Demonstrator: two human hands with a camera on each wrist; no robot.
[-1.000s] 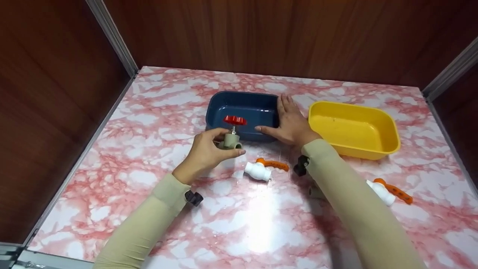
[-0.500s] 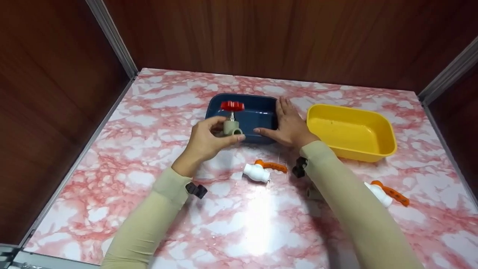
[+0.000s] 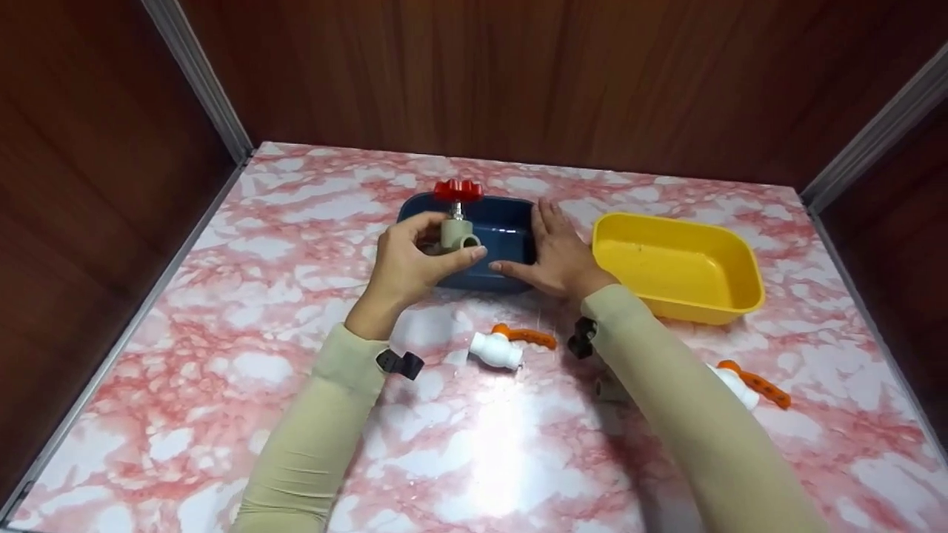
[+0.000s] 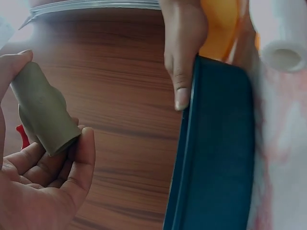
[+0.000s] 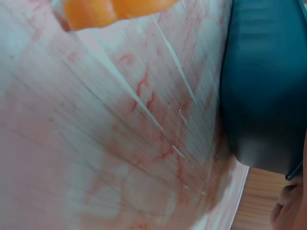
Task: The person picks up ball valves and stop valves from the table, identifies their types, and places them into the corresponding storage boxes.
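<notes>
My left hand (image 3: 404,263) grips a grey-green stop valve (image 3: 456,234) between thumb and fingers, its red handwheel (image 3: 458,191) upward. In the head view the valve overlaps the left part of a dark blue tray (image 3: 481,283). The left wrist view shows the valve's pipe body (image 4: 45,110) beside the tray wall (image 4: 216,143), raised above the table. Spread with straight fingers, my right hand (image 3: 564,257) rests on the tray's right end, the thumb reaching along the near rim. A white ball valve (image 3: 496,351) with an orange lever lies in front of the tray.
A yellow tray (image 3: 689,309) stands right of the blue one. Beyond the right forearm lies a second white ball valve (image 3: 740,385) with an orange lever. A grey-green pipe piece (image 3: 609,389) is partly hidden under that sleeve. Brown panels (image 3: 503,81) enclose the marbled table.
My left hand has lifted the stop valve upward from near the tray's front edge to over its left part. My right hand stays on the tray. The head view has shifted slightly.
</notes>
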